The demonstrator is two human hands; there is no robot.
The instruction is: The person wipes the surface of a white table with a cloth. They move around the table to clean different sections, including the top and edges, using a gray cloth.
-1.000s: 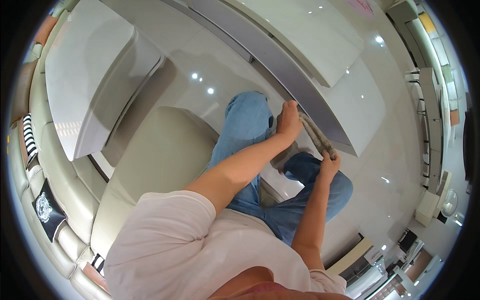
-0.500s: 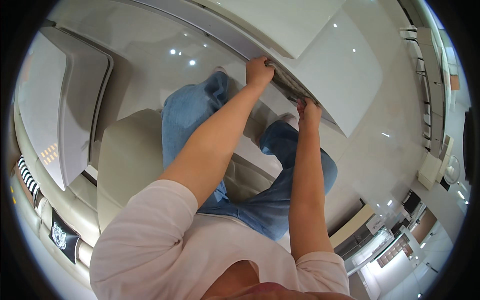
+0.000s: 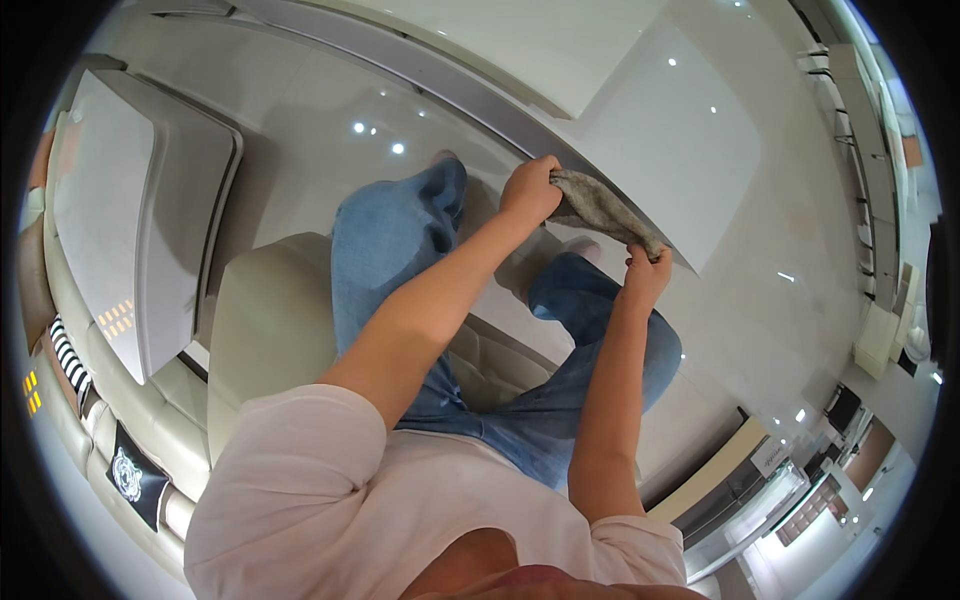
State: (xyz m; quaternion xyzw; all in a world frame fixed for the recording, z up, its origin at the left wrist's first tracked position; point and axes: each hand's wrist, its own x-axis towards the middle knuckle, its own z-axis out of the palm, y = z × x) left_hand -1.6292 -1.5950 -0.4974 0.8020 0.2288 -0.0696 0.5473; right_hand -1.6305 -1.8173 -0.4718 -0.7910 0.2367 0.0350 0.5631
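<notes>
A grey-brown cloth (image 3: 600,206) hangs stretched between my two hands, just in front of the edge of a white glossy table (image 3: 650,140). My left hand (image 3: 532,190) is closed on its left end, the knuckles toward me. At the other end, lower and to the right, my right hand (image 3: 646,276) pinches a bunched corner. The cloth sags a little in its middle and its surface looks rough. Both forearms reach forward over my knees, in blue jeans (image 3: 390,235).
I sit on a beige padded seat (image 3: 265,310). At the left stands a white low table (image 3: 115,220), with a cream sofa (image 3: 180,415) and a black cushion (image 3: 135,475) behind it. Shiny tiled floor (image 3: 300,120) reflects lamps. Cabinets (image 3: 868,190) line the far right.
Both hands have drawn the cloth back from the table's edge, toward me and slightly right. More of the cloth's face shows now.
</notes>
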